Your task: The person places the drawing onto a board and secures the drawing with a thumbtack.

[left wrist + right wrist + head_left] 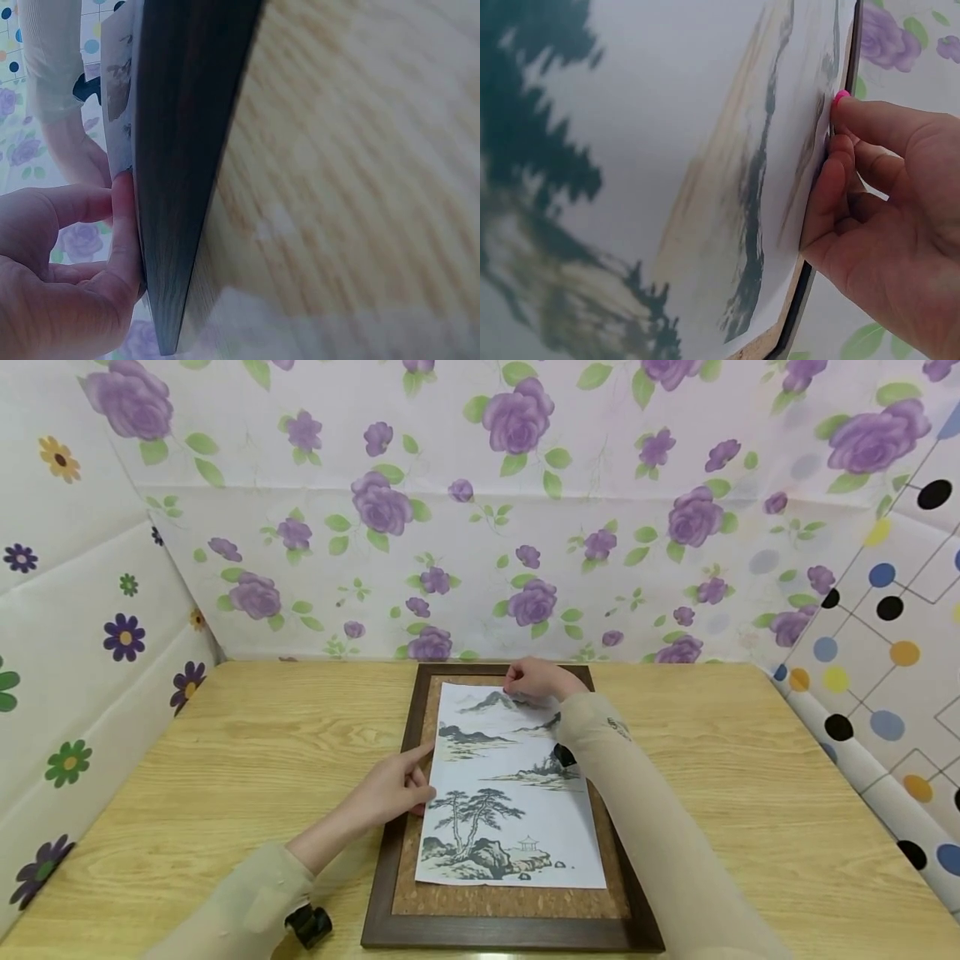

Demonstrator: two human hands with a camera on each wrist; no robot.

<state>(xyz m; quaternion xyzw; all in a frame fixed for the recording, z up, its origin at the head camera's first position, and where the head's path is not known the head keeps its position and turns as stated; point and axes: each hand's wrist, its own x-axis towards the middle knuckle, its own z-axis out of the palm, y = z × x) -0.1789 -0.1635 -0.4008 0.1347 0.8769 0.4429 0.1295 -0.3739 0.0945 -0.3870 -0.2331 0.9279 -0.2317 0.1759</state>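
A sheet of white paper printed with an ink landscape lies on a cork board in a dark brown frame. My right hand is at the paper's top edge, its thumb and fingers pinching a small pink pushpin there. Its other fingers curl close against the sheet in the right wrist view. My left hand lies along the paper's left edge, index finger stretched out and thumb apart from it, both tips at the margin. In the left wrist view those fingers reach over the frame's side.
Under the frame is a light wood-grain table. A wall sheet with purple roses stands right behind the frame's far end; patterned sheets rise at left and right. Dark wrist cameras sit at both cuffs.
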